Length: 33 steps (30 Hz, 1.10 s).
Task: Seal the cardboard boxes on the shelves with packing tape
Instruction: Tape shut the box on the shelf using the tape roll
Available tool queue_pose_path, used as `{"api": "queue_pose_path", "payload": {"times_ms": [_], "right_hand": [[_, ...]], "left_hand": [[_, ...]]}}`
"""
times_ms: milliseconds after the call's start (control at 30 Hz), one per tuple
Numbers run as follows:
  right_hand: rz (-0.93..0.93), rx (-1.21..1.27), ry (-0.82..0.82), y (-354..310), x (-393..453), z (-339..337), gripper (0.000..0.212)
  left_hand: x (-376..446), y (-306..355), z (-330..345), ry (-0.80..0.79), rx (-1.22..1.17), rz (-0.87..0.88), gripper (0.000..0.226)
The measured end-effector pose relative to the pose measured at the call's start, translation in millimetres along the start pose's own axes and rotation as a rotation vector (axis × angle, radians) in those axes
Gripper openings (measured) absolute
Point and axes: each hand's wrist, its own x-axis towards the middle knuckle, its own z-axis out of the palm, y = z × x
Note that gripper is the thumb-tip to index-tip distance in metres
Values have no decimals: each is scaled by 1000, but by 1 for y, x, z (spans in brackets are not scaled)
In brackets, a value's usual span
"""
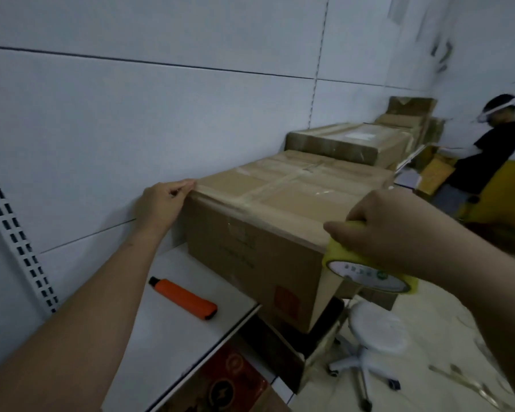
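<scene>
Head view: my left hand (164,200) pins tape end at box (268,233) far corner on shelf (173,337); right hand (399,224) grips tape roll (366,272) at near edge. Next, I judge: press strip flat, cut.

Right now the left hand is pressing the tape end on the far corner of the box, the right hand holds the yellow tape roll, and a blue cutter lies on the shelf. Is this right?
Only the colour is wrong: the cutter on the shelf is orange, as the head view shows. The left hand is at the far corner of the box, and the right hand grips the yellow tape roll.
</scene>
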Motion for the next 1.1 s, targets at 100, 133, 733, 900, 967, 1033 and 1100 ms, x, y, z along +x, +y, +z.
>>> {"api": "queue_pose_path", "payload": {"times_ms": [100,133,733,900,967,1033,1100], "right_hand": [[48,-30,53,4,-13,10,61],[66,-53,60,4,-17,13,60],[187,37,295,35,-18,79,58],[144,33,470,42,-9,107,50],[106,95,413,42,-5,105,52],[41,83,260,43,-4,98,62],[-56,93,133,43,-2,94,60]], "left_hand": [[-2,4,1,-14,6,-24,31],[-2,6,1,-18,10,-27,31],[-2,-8,13,60,-15,29,42],[-10,6,25,83,223,108,47],[-19,22,36,15,301,45,48],[-37,49,43,-53,229,36,52],[-69,89,50,-83,89,198,54]]}}
